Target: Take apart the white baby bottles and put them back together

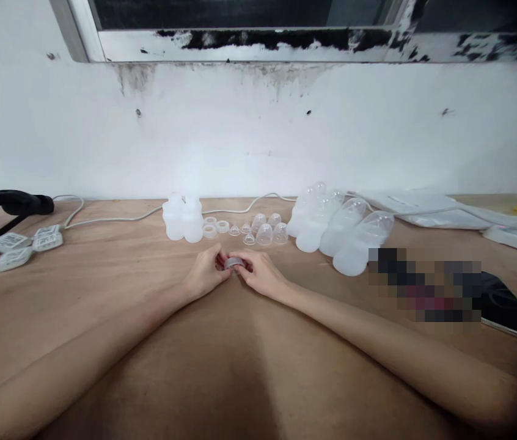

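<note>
Both hands meet at the middle of the table, and between them sits a small clear ring. The left hand pinches one side of it, the right hand the other, fingers curled round it (what sort of part it is, I cannot tell). Just beyond stand two white bottles, a scatter of clear caps and rings, and four bottles lying on their sides. A black strap lies far left.
</note>
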{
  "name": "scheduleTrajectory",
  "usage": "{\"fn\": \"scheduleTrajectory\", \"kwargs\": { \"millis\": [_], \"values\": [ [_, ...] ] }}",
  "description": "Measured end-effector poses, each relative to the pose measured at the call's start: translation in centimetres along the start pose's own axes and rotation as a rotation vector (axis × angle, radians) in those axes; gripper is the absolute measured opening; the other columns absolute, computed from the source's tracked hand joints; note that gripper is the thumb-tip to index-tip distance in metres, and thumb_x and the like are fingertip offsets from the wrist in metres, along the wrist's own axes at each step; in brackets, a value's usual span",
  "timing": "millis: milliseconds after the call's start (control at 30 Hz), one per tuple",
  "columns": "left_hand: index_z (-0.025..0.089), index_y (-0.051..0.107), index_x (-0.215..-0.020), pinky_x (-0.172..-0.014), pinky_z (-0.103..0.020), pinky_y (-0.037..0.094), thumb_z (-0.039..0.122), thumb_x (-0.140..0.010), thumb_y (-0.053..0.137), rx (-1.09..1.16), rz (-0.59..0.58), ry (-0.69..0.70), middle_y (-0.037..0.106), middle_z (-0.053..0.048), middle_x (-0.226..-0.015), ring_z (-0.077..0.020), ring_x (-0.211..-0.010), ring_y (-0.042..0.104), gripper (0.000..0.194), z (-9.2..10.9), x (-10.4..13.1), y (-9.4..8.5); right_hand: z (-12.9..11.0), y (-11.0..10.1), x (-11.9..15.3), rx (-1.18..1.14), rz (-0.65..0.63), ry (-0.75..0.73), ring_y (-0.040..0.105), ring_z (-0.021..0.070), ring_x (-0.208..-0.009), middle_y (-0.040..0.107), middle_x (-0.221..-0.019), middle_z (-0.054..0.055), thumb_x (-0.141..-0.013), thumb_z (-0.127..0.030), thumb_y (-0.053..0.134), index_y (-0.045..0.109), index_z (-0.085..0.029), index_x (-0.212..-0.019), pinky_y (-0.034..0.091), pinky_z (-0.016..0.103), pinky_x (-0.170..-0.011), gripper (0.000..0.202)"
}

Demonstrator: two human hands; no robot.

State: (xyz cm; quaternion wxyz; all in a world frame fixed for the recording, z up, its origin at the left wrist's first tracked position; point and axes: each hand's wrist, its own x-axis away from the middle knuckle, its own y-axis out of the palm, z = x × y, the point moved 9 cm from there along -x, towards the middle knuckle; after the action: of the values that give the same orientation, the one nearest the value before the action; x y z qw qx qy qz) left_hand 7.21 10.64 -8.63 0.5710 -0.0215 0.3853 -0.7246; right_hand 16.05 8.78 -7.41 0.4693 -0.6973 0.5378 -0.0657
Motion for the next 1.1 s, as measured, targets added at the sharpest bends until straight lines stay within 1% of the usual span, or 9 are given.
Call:
{"fn": "scheduleTrajectory", "kwargs": {
  "millis": [267,367,467,600,733,833,933,1000,1100],
  "values": [
    [0.013,0.045,-0.064,-0.045,-0.017,0.031,0.017,-0.063,0.055,-0.081,0.035,0.025,0.047,0.003,-0.056,-0.0063,-0.049,0.040,0.011,0.4,-0.2,-0.1,-0.1,0.2,-0.1,0.059,0.006,-0.007,0.046,0.0106,-0.066,0.056,-0.084,0.005,-0.069,-0.005,0.044,0.056,-0.014,-0.101,0.036,0.023,-0.064,0.035],
    [0.013,0.046,-0.066,-0.045,-0.017,0.032,0.024,-0.064,0.057,-0.052,0.033,-0.005,0.048,0.003,-0.056,-0.0064,-0.049,0.041,0.016,0.0,-0.1,-0.2,-0.1,0.2,0.0,0.031,-0.022,-0.024,0.047,0.0105,-0.067,0.057,-0.085,0.005,-0.071,-0.009,0.046,0.055,-0.014,-0.102,0.037,0.023,-0.064,0.033],
    [0.013,0.045,-0.069,-0.045,-0.016,0.033,0.029,-0.064,0.060,0.006,0.010,-0.018,0.049,0.003,-0.058,-0.0063,-0.050,0.042,0.022,-0.4,-0.1,-0.2,0.3,-0.2,0.1,-0.035,-0.011,0.003,0.049,0.0094,-0.064,0.058,-0.088,0.004,-0.071,-0.014,0.050,0.055,-0.015,-0.103,0.039,0.023,-0.063,0.032],
    [0.013,0.043,-0.064,-0.044,-0.016,0.031,0.025,-0.061,0.060,-0.026,-0.031,-0.011,0.048,0.004,-0.055,-0.0055,-0.047,0.041,0.021,-0.5,-0.2,-0.1,0.1,-0.2,0.2,-0.074,-0.020,-0.008,0.051,0.0091,-0.068,0.057,-0.095,0.005,-0.072,-0.012,0.049,0.055,-0.014,-0.104,0.040,0.023,-0.066,0.032],
    [0.013,0.040,-0.061,-0.042,-0.015,0.030,0.025,-0.059,0.059,-0.008,-0.071,-0.049,0.048,0.004,-0.054,-0.0054,-0.047,0.040,0.022,-0.5,-0.3,0.3,-0.1,-0.1,0.2,-0.056,-0.032,-0.025,0.052,0.0099,-0.071,0.057,-0.095,0.006,-0.073,-0.010,0.047,0.055,-0.013,-0.102,0.040,0.024,-0.068,0.031],
    [0.013,0.039,-0.061,-0.042,-0.015,0.030,0.024,-0.059,0.057,0.020,-0.066,-0.068,0.048,0.004,-0.055,-0.0055,-0.048,0.041,0.021,-0.4,-0.1,0.4,-0.1,0.0,0.1,-0.025,-0.021,-0.041,0.052,0.0114,-0.076,0.058,-0.093,0.005,-0.072,-0.008,0.046,0.055,-0.013,-0.100,0.040,0.025,-0.071,0.030],
    [0.013,0.040,-0.061,-0.043,-0.015,0.030,0.024,-0.060,0.057,0.022,-0.026,-0.062,0.047,0.004,-0.055,-0.0052,-0.049,0.040,0.020,-0.3,0.0,0.2,-0.3,0.0,0.1,0.012,-0.001,-0.085,0.052,0.0129,-0.081,0.058,-0.095,0.005,-0.071,-0.007,0.045,0.054,-0.014,-0.100,0.039,0.026,-0.074,0.030],
    [0.013,0.041,-0.061,-0.044,-0.016,0.031,0.026,-0.059,0.059,0.038,0.018,-0.078,0.047,0.004,-0.055,-0.0055,-0.050,0.041,0.022,-0.5,0.0,-0.2,-0.3,0.1,0.1,0.005,-0.006,-0.083,0.053,0.0125,-0.077,0.058,-0.094,0.004,-0.073,-0.011,0.045,0.052,-0.015,-0.100,0.040,0.026,-0.071,0.028],
    [0.013,0.039,-0.063,-0.044,-0.018,0.036,0.029,-0.057,0.063,0.223,0.053,-0.232,0.049,0.003,-0.055,-0.0074,-0.049,0.047,0.029,-1.8,0.0,-0.2,0.3,0.2,0.1,-0.110,-0.017,0.009,0.052,0.0095,-0.060,0.059,-0.087,0.003,-0.078,-0.021,0.043,0.045,-0.016,-0.102,0.041,0.024,-0.061,0.024]
  ]
}}
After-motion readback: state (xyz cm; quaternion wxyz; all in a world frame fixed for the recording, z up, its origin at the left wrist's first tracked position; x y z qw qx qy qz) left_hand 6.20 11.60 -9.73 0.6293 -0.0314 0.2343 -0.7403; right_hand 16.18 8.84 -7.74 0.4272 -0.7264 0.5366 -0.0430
